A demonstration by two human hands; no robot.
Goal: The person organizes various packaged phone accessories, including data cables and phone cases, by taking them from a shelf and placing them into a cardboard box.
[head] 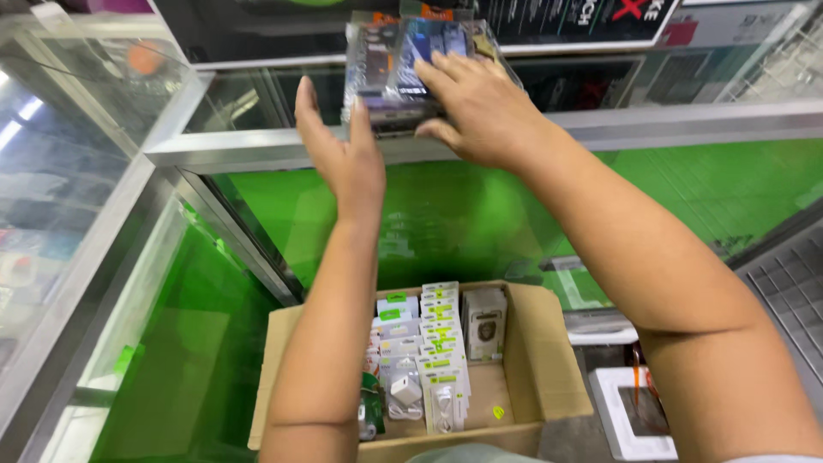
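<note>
Both arms reach far forward over a glass display case. The right hand lies on top of a stack of clear-wrapped packets that sits on the glass tabletop at the far middle of the scene; its fingers are spread flat over the top packet and the thumb is tucked against the near edge, so its grip is closed loosely around that stack. The left hand stands edge-on just beside the stack's left side, palm turned toward it, fingers straight and together; its grip is open, and whether the palm touches the packets cannot be told.

Below the arms, near the person, an open cardboard box rests low in front of the case. Inside it stand rows of small white retail packs with green and yellow labels, and 1 larger clear pack leans at their right. The case front shows bright green panels. A white tray lies right of the box.
</note>
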